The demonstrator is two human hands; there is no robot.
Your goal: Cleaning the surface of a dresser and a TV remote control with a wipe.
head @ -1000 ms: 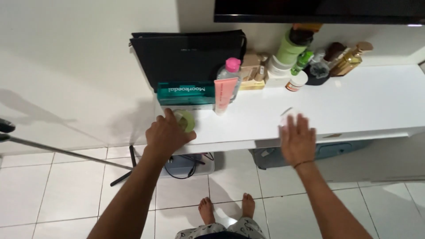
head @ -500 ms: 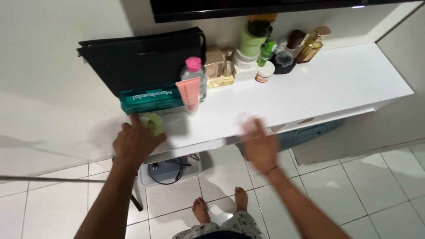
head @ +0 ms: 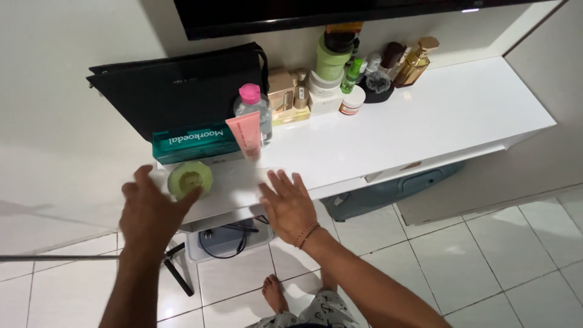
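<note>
A round pale-green container (head: pixel 189 179) lies at the left end of a white shelf (head: pixel 425 115). My left hand (head: pixel 152 209) is just in front and left of it, fingers spread, thumb against its near edge, not closed round it. My right hand (head: pixel 288 203) hovers palm down with fingers apart over the shelf's front edge, right of the container, holding nothing. Just behind the container stand a teal box (head: pixel 194 141) and a pink tube (head: pixel 244 135).
A black bag (head: pixel 176 91) leans on the wall, beside a clear bottle with a pink cap (head: pixel 252 106) and several jars and bottles (head: pixel 340 67). Under the shelf are a bin with cables (head: pixel 221 240) and a grey-blue case (head: pixel 395 188). A thin pole (head: pixel 61 258) crosses at left.
My left hand has come off the green container and drawn back. My right hand has swept left along the shelf's front edge. The view has shifted, showing more of the shelf's right end.
</note>
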